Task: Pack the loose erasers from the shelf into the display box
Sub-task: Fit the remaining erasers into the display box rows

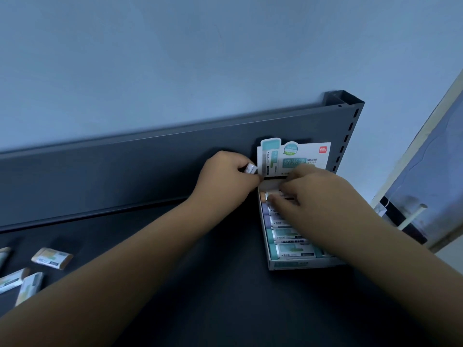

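The white display box stands on the dark shelf at the right, its printed header card upright at the back. Rows of wrapped erasers fill it. My right hand is over the box's far end, its fingers curled on an orange-tipped eraser in the top row. My left hand hovers just left of the box and grips a white-wrapped eraser whose end pokes out of the fist. Several loose erasers lie on the shelf at the far left.
The dark grey shelf deck has a back panel and a slotted upright post at the right. Behind it is a pale blue wall. A doorway or window edge shows at the far right.
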Demonstrator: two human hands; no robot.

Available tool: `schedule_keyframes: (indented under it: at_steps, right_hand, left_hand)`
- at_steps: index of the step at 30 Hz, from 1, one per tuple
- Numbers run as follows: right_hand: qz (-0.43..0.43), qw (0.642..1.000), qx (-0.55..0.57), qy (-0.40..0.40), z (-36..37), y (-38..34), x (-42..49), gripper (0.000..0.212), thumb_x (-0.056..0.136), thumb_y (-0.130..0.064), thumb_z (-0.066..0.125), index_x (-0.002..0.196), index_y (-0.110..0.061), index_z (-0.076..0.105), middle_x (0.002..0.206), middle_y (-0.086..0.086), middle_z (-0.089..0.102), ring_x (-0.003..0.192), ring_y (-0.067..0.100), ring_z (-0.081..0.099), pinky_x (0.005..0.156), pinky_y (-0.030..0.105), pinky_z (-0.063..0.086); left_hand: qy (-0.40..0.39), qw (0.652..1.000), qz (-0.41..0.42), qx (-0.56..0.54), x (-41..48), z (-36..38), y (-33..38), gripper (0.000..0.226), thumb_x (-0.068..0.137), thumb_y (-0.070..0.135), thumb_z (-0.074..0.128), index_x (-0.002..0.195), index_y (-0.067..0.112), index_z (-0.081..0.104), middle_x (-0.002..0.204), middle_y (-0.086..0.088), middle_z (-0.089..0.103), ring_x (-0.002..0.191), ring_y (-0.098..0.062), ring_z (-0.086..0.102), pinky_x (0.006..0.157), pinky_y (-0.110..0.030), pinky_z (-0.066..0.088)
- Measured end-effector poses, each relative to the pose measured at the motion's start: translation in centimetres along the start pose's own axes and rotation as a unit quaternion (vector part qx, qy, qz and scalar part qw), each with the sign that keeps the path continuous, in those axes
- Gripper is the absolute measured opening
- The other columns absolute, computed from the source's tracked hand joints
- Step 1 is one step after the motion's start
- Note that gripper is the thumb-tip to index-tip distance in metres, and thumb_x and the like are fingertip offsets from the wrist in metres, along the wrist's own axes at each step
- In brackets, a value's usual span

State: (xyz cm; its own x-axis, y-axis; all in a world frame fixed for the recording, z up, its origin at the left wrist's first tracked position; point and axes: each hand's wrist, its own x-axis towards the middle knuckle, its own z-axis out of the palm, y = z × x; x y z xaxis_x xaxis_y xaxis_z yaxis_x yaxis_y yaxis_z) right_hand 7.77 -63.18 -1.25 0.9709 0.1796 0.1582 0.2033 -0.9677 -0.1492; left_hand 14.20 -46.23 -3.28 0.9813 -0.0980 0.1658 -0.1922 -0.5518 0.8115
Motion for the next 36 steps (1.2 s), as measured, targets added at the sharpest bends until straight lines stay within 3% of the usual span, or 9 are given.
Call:
schedule_keyframes:
  at_steps: [3, 11, 15, 19, 23, 27, 30, 32, 36]
  right_hand:
    - [-0.003, 1.000, -0.018, -0.011, -0.2, -0.4, -0.5, 0.062, 0.090, -0.069, 0.029, 0.096, -0.026, 0.073, 0.104, -0.005, 0.052, 0.102, 0.018, 0.049, 0.089, 0.036, 0.048]
    - [0.002, 1.000, 0.008, -0.013, -0.7, -0.5, -0.3, 0.064, 0.085, -0.068, 0.023, 0.107, -0.032, 0.071, 0.105, -0.013, 0.063, 0.104, 0.014, 0.057, 0.087, 0.037, 0.051]
    - [0.006, 0.999, 0.033, 0.005, -1.0, -0.2, -0.4, 0.036, 0.091, -0.060, 0.046, 0.106, -0.035, 0.065, 0.099, -0.013, 0.065, 0.093, 0.013, 0.059, 0.078, 0.034, 0.050]
    - [0.016, 0.999, 0.033, 0.010, -1.4, 0.0, -0.4, 0.031, 0.095, -0.053, 0.047, 0.105, -0.038, 0.072, 0.095, -0.014, 0.070, 0.091, 0.012, 0.061, 0.079, 0.032, 0.047]
    - [0.048, 0.995, 0.062, 0.058, -1.1, 0.5, 0.1, 0.026, 0.096, -0.044, 0.052, 0.092, -0.030, 0.073, 0.082, -0.012, 0.069, 0.082, 0.014, 0.062, 0.073, 0.033, 0.053]
    - [0.055, 0.992, 0.091, 0.065, -0.3, 0.8, 0.6, 0.017, 0.095, -0.038, 0.056, 0.093, -0.030, 0.072, 0.084, -0.010, 0.069, 0.081, 0.015, 0.061, 0.069, 0.032, 0.052]
    - [0.060, 0.993, 0.071, 0.077, 0.1, 0.7, 0.8, 0.037, 0.098, -0.045, 0.052, 0.076, -0.023, 0.072, 0.066, -0.007, 0.063, 0.068, 0.014, 0.057, 0.057, 0.029, 0.043]
    - [0.091, 0.985, 0.109, 0.101, 0.2, 0.6, 1.2, 0.052, 0.099, -0.045, 0.051, 0.058, -0.015, 0.060, 0.051, -0.002, 0.052, 0.056, 0.015, 0.052, 0.052, 0.030, 0.036]
    - [0.125, 0.968, 0.153, 0.155, 0.4, 1.5, 1.7, 0.054, 0.093, -0.039, 0.062, 0.049, -0.010, 0.053, 0.046, 0.003, 0.051, 0.051, 0.019, 0.053, 0.052, 0.031, 0.041]
  left_hand:
    - [0.000, 1.000, -0.002, 0.002, 0.0, 0.1, 0.1, 0.019, 0.080, 0.017, 0.078, 0.068, 0.007, 0.069, 0.053, -0.002, 0.059, 0.048, -0.008, 0.045, 0.053, -0.024, 0.040]
    - [-0.009, 1.000, -0.007, 0.005, -0.4, -0.2, 0.3, 0.017, 0.081, 0.018, 0.078, 0.068, 0.009, 0.070, 0.057, -0.001, 0.064, 0.048, -0.008, 0.048, 0.053, -0.025, 0.043]
    - [-0.009, 1.000, -0.004, 0.018, -0.8, -0.6, 0.4, 0.024, 0.078, 0.021, 0.081, 0.071, 0.003, 0.067, 0.065, -0.014, 0.065, 0.053, -0.014, 0.048, 0.052, -0.035, 0.047]
    - [0.019, 1.000, 0.001, 0.010, -2.0, -0.9, 1.1, 0.019, 0.075, 0.021, 0.085, 0.087, 0.024, 0.070, 0.074, 0.003, 0.071, 0.067, -0.015, 0.068, 0.065, -0.041, 0.060]
    - [0.051, 0.997, -0.027, -0.043, -3.0, -1.0, 1.7, 0.037, 0.075, 0.017, 0.087, 0.089, 0.023, 0.053, 0.076, 0.001, 0.071, 0.068, -0.017, 0.070, 0.054, -0.031, 0.057]
    - [0.040, 0.995, 0.001, -0.092, -4.1, -0.9, 2.5, 0.026, 0.077, 0.013, 0.086, 0.088, 0.020, 0.063, 0.079, 0.003, 0.074, 0.068, -0.009, 0.070, 0.058, -0.020, 0.055]
    - [0.026, 0.994, 0.023, -0.105, -4.2, -0.7, 2.6, 0.020, 0.078, 0.011, 0.084, 0.089, 0.023, 0.073, 0.084, 0.009, 0.076, 0.077, -0.005, 0.072, 0.070, -0.022, 0.059]
    - [0.024, 0.993, 0.037, -0.107, -4.1, -0.8, 2.6, 0.020, 0.080, 0.009, 0.082, 0.093, 0.024, 0.076, 0.087, 0.012, 0.076, 0.081, -0.002, 0.071, 0.072, -0.018, 0.056]
    - [0.034, 0.996, 0.077, -0.039, -4.2, -0.5, 2.7, 0.026, 0.084, 0.012, 0.078, 0.103, 0.030, 0.077, 0.094, 0.011, 0.071, 0.085, -0.003, 0.067, 0.073, -0.013, 0.051]
